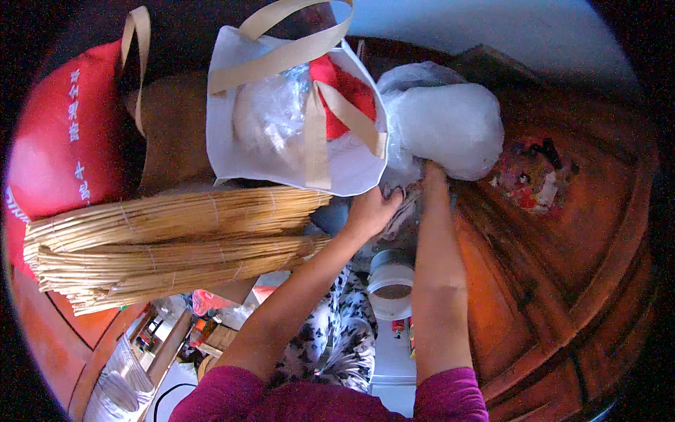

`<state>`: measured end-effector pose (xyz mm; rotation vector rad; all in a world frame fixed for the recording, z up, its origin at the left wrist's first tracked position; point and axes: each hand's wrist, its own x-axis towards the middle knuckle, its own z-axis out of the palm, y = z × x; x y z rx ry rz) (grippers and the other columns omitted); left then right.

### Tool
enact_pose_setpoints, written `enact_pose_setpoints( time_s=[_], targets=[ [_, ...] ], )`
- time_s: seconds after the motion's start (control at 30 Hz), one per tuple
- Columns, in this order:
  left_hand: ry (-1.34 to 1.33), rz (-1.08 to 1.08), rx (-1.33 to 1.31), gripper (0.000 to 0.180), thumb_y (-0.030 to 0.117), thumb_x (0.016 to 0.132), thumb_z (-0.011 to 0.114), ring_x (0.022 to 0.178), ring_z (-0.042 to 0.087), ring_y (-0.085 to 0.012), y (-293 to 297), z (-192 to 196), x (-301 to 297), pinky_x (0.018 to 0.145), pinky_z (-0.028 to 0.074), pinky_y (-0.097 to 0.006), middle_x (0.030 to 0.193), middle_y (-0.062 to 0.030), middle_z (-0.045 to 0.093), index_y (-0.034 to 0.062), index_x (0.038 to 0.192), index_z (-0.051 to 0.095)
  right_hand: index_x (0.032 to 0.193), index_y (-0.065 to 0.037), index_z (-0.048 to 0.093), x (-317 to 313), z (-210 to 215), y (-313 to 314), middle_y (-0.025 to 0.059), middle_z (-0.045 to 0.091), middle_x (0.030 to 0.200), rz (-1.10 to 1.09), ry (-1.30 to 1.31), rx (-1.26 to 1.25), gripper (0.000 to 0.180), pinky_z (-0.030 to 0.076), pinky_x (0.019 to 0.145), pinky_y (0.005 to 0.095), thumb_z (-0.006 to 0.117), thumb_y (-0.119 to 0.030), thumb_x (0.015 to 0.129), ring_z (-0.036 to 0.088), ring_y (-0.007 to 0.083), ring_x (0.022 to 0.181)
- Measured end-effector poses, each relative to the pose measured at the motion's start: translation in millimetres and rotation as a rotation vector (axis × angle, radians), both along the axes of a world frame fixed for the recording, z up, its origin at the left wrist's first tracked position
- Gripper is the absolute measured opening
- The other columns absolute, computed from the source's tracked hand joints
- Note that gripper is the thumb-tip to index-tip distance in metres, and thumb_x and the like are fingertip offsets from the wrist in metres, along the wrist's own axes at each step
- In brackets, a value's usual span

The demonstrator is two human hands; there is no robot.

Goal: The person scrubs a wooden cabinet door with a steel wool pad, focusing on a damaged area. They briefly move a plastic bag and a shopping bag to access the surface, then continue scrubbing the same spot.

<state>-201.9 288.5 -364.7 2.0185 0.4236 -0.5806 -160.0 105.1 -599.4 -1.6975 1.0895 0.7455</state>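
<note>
Left arm angled inward, left hand half-curled against a crumpled grey sheet, grip unclear; right forearm straight ahead, right hand mostly hidden under a bulging translucent-white plastic bag beside a white, beige-strapped tote, closure untellable.

White Chinese characters and slanted white Latin letters stand on the red bag.

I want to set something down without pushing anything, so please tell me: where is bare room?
The reddish-brown curved wooden surface is bare right of the right forearm, below the colourful pile of small scraps. Crowded: the left side, with the red bag, yellow straw bundles and white tan-handled bag; also around the left hand, near the cloudy white plastic bundle.
</note>
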Motion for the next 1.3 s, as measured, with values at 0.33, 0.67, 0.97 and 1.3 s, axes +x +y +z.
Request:
enact_pose_setpoints(
  time_s=[0.33,0.67,0.97,1.3],
  targets=[
    [-0.274,-0.002,-0.016,0.053,0.023,0.088,0.072,0.073,0.069,-0.0313,73.3,135.3,-65.9,0.064,0.053,-0.041,0.089,-0.0150,0.067,0.0156,0.136,0.052,0.142,0.000,0.052,-16.9,135.9,0.8,0.0184,0.056,0.144,0.297,-0.467,-0.275,0.054,0.038,0.110,0.0415,0.062,-0.025,0.096,0.051,0.0347,0.131],
    [-0.125,-0.285,0.632,0.093,0.040,0.088,0.068,0.068,0.071,-0.0399,111.2,222.1,51.1,0.065,0.058,-0.051,0.076,-0.0223,0.071,0.0011,0.158,0.019,0.144,0.008,0.046,-59.4,374.6,-39.5,0.0183,0.053,0.145,0.192,-0.505,-0.122,0.057,0.041,0.106,0.0375,0.061,-0.020,0.097,0.052,0.0301,0.128],
    [-0.053,-0.357,0.618,0.051,0.042,0.089,0.066,0.088,0.071,-0.0425,122.1,222.6,46.0,0.080,0.057,-0.054,0.090,-0.0237,0.073,0.0095,0.127,0.060,0.139,0.008,0.051,-54.2,484.6,-21.8,0.0174,0.059,0.134,0.079,-0.536,0.041,0.055,0.046,0.095,0.0361,0.065,-0.021,0.095,0.058,0.0247,0.115],
    [-0.226,0.009,0.770,0.033,0.037,0.096,0.058,0.087,0.071,-0.0428,175.8,278.8,80.5,0.080,0.056,-0.054,0.089,-0.0245,0.072,0.0061,0.101,0.068,0.149,0.005,0.038,-17.0,516.2,-13.2,0.0184,0.051,0.143,-0.179,-0.471,0.330,0.060,0.051,0.094,0.0413,0.058,-0.020,0.098,0.059,0.0271,0.121]
  ],
)
